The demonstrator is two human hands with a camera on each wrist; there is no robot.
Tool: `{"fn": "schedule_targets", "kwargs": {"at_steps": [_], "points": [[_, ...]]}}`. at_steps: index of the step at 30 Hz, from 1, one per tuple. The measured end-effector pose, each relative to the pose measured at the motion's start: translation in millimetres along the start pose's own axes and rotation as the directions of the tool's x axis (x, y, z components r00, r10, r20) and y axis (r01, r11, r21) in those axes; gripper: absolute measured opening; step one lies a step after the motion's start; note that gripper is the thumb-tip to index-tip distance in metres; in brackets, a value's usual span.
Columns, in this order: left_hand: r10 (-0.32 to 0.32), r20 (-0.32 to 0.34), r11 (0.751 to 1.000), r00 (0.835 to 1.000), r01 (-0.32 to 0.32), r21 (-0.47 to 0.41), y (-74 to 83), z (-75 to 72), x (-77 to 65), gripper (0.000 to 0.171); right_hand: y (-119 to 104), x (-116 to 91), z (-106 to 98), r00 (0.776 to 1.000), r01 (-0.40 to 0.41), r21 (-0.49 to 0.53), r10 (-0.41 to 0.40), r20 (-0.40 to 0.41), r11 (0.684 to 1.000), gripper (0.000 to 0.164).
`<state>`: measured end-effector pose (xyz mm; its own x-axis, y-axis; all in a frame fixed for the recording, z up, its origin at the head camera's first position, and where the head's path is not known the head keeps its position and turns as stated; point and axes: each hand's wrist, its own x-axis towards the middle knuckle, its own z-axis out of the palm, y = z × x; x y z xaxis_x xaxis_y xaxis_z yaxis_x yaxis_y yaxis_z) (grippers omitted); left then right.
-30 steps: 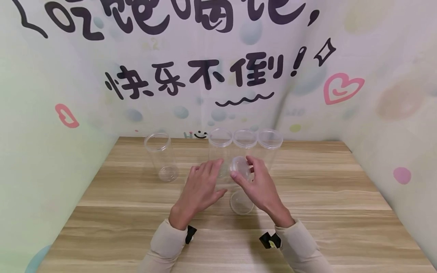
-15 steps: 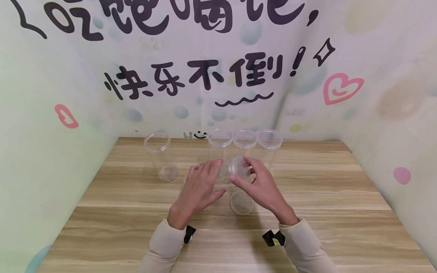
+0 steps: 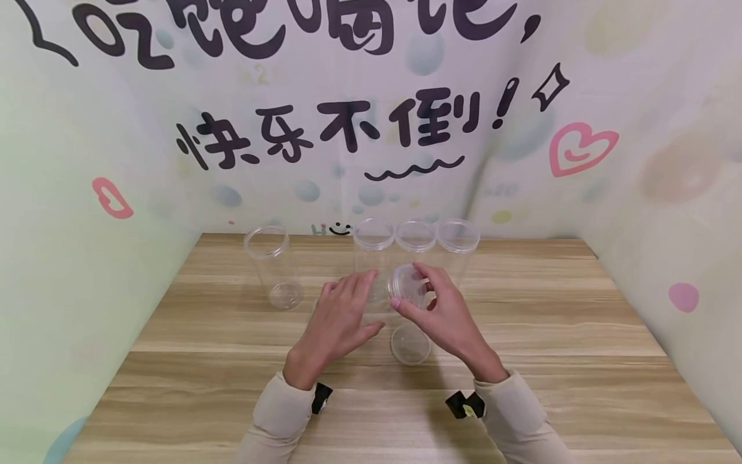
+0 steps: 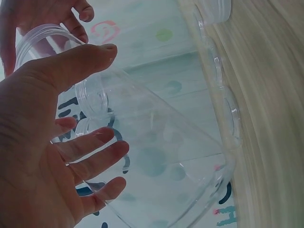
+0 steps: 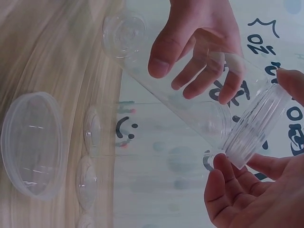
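Note:
A clear plastic jar (image 4: 156, 137) is held tilted above the table, its mouth end toward my right hand. My left hand (image 3: 336, 316) grips the jar's body, the thumb on one side and the fingers on the other. My right hand (image 3: 445, 316) pinches a clear screw lid (image 5: 259, 126) at the jar's mouth between thumb and fingers. In the head view the lid (image 3: 408, 287) faces up toward the right, and the see-through jar is partly hidden behind my left hand. A second clear lid (image 3: 410, 344) lies flat on the table below my right hand.
Three clear jars with lids, among them the middle jar (image 3: 416, 236), stand in a row at the back of the wooden table (image 3: 203, 386). Another clear jar (image 3: 270, 267) stands alone at the left. A printed cloth wall (image 3: 278, 193) rises behind.
My right wrist has swung slightly outward to the right, with the fingers staying on the lid. The left hand and the standing jars look unmoved.

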<state>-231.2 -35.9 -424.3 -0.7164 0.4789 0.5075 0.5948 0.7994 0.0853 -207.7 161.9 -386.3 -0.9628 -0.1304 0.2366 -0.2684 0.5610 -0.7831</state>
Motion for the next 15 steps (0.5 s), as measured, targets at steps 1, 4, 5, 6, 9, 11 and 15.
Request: {"fn": "schedule_targets", "kwargs": {"at_steps": [1,4,5,6,9,11,15], "points": [[0.000,-0.002,1.000,1.000,0.000,-0.002,0.0,0.1,0.0,0.090,0.0,-0.2,0.0,1.000,0.000,0.003,0.000,-0.001,1.000,0.074],[0.001,-0.009,1.000,1.000,-0.001,-0.002,0.1,0.3,-0.1,0.090,0.1,-0.8,-0.1,1.000,0.001,0.015,-0.001,-0.006,1.000,0.073],[0.001,-0.010,1.000,1.000,-0.001,-0.003,0.0,0.4,-0.1,0.090,0.0,-1.0,-0.3,1.000,0.005,0.019,-0.005,-0.006,1.000,0.072],[0.000,-0.011,1.000,1.000,0.000,-0.003,0.1,0.5,-0.1,0.089,0.1,-1.1,-0.3,1.000,0.008,0.025,-0.008,-0.009,1.000,0.072],[-0.001,-0.012,1.000,1.000,0.001,-0.006,-0.1,0.6,-0.1,0.089,0.3,-1.2,-0.7,1.000,0.021,0.046,-0.020,-0.019,0.999,0.073],[-0.001,-0.013,1.000,1.000,0.001,-0.009,-0.2,0.6,-0.1,0.088,0.4,-1.1,-1.0,0.999,0.035,0.066,-0.033,-0.029,0.997,0.073],[-0.005,-0.013,1.000,1.000,0.004,-0.017,-0.8,0.1,0.0,0.089,1.5,-0.9,-2.0,0.996,0.078,0.069,-0.075,-0.048,0.995,0.071]]}}
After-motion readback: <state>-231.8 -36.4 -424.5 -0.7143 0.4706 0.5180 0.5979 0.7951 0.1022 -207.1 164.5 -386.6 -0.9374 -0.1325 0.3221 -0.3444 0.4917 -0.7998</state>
